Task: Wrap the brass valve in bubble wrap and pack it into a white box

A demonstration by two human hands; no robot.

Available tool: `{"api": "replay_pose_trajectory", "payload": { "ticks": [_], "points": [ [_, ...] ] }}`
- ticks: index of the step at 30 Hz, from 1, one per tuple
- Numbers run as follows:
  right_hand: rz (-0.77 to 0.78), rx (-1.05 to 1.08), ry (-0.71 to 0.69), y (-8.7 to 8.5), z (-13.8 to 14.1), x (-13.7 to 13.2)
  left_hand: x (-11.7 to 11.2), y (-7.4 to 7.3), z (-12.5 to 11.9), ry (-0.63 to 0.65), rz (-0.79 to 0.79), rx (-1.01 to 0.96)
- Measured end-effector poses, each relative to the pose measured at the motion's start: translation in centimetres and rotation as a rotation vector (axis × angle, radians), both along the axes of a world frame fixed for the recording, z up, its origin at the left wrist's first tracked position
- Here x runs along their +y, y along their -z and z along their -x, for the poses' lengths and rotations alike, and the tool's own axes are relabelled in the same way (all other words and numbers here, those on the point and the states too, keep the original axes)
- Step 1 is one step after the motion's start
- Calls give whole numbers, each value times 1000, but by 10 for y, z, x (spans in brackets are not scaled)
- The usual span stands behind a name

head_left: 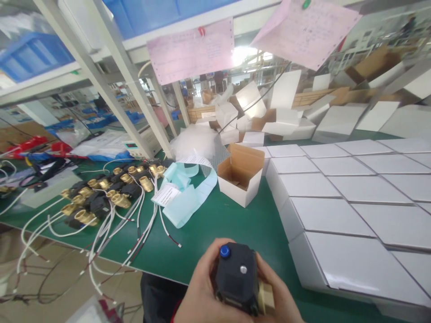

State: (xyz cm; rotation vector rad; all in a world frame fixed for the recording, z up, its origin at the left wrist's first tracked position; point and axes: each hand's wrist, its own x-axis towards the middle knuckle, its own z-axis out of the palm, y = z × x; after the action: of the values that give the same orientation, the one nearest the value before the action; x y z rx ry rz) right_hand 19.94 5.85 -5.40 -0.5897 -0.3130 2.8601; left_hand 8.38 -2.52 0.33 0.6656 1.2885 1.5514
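Note:
Both hands hold a motorized ball valve with a black housing, a blue knob on top and a brass body at its right. My left hand wraps round its left side. My right hand closes on its right side, fingers along the housing and brass end. The valve's underside and cable are hidden. Beyond the hands stands an open white box with brown inside, its lid raised. Left of the box lies a curled strip of light blue label backing with white printed labels.
Several brass valves with white cables sit at left, cables hanging over the table edge. Rows of closed white boxes fill the right. Clear plastic bags and a heap of open boxes lie behind, under a shelf with pink papers.

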Motion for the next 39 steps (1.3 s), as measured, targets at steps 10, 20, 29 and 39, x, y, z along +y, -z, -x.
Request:
{"api": "replay_pose_trajectory", "payload": {
  "ticks": [10,20,29,39],
  "points": [
    [-172,31,132,-4,7,-6,8,-12,-1,-113,-189,871],
    [-209,116,226,-19,8,-4,4,-6,7,-99,-222,811],
    [-269,100,237,-20,11,-7,-4,4,7,-125,-212,762],
    [-247,124,251,-12,10,-9,-1,8,4,-147,-255,768]
  ]
}}
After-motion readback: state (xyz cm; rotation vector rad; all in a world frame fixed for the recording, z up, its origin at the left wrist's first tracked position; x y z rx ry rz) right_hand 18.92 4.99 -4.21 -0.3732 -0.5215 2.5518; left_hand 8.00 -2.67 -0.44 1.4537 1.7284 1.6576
